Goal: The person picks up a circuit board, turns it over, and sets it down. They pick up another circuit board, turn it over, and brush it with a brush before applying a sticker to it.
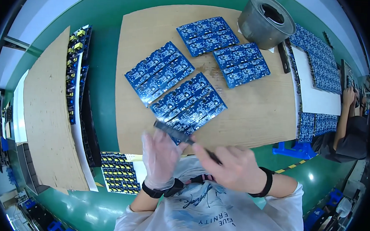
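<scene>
Both hands, left hand (160,156) and right hand (228,167), pinch a dark brush (183,137); a slip could scuff the near blue circuit panel (190,103).

blue circuit panels (188,102) on board: 4 | metal pot (266,21): 1 | brush (186,139): 1

green workbench (105,110) | brown board (257,107) on top | second board (45,119) at left | glossy green floor (317,174)
</scene>
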The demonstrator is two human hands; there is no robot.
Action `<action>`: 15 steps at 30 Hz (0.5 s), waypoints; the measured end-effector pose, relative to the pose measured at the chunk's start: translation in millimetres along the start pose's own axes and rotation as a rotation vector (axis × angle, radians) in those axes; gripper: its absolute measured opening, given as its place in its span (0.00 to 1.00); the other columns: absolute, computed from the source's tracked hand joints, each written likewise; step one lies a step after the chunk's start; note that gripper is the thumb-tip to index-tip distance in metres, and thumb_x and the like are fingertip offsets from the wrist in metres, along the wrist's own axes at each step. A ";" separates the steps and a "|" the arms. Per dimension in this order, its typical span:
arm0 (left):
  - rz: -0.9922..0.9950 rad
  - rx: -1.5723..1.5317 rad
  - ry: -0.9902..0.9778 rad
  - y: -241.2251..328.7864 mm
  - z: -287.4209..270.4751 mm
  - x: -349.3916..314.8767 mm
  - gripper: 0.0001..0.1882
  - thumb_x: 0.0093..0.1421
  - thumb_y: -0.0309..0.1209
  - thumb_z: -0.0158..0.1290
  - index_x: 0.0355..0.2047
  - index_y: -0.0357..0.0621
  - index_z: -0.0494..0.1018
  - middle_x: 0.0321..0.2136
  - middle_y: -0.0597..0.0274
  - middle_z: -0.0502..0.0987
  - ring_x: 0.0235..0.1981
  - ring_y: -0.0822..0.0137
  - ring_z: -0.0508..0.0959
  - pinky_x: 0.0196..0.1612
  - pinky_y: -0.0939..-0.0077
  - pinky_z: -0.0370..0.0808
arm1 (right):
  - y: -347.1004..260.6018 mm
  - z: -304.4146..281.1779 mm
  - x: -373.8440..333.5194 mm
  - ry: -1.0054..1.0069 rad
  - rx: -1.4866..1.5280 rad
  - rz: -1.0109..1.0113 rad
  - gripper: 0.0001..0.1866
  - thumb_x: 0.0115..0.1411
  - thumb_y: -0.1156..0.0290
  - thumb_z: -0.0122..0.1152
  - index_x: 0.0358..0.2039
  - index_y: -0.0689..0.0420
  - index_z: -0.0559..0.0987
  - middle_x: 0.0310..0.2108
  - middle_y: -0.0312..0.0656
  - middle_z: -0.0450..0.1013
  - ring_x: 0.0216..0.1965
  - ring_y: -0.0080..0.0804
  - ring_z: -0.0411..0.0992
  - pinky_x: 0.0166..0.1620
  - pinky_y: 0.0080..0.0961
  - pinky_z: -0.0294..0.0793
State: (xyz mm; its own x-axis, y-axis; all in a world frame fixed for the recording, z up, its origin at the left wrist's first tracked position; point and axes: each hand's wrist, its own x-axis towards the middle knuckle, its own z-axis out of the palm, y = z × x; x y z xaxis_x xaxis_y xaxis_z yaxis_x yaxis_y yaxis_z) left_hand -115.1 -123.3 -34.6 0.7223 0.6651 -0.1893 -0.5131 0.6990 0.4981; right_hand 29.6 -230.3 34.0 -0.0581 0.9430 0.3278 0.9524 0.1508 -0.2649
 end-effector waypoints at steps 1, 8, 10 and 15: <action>-0.007 -0.026 0.005 -0.9 0.3 -0.8 0.38 0.62 0.57 0.32 0.61 0.38 0.48 0.59 0.55 0.56 0.60 0.58 0.58 0.58 0.52 0.58 | 0.7 0.8 1.0 0.003 0.001 -0.002 0.29 0.40 0.80 0.55 0.48 0.55 0.73 0.18 0.35 0.63 0.13 0.28 0.63 0.15 0.24 0.59; 0.012 -0.021 -0.050 -2.1 -1.1 -0.1 0.38 0.62 0.58 0.32 0.61 0.39 0.48 0.60 0.56 0.55 0.60 0.58 0.57 0.58 0.51 0.57 | 61.0 3.9 11.6 -0.066 -0.231 0.214 0.29 0.43 0.76 0.55 0.51 0.52 0.71 0.22 0.36 0.67 0.16 0.29 0.67 0.16 0.25 0.62; 0.019 -0.005 -0.005 -2.1 1.4 -3.1 0.38 0.62 0.57 0.32 0.61 0.39 0.48 0.60 0.56 0.56 0.60 0.58 0.58 0.58 0.50 0.57 | 62.9 -0.9 14.7 0.029 -0.225 0.220 0.29 0.44 0.76 0.55 0.52 0.52 0.70 0.22 0.37 0.67 0.16 0.30 0.67 0.16 0.25 0.62; 0.009 0.066 0.000 -1.5 8.4 -0.1 0.37 0.62 0.56 0.33 0.61 0.40 0.48 0.59 0.56 0.56 0.60 0.58 0.58 0.58 0.51 0.58 | 18.2 5.5 17.8 0.001 -0.067 0.051 0.27 0.45 0.79 0.54 0.50 0.54 0.71 0.22 0.40 0.68 0.16 0.33 0.67 0.17 0.26 0.64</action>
State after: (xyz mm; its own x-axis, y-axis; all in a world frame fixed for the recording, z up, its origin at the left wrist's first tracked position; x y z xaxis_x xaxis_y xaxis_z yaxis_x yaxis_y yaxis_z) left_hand -110.5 -126.6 -28.3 0.7177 0.6713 -0.1851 -0.4879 0.6744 0.5541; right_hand 44.2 -209.1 30.0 -0.0088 0.9487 0.3161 0.9719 0.0824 -0.2205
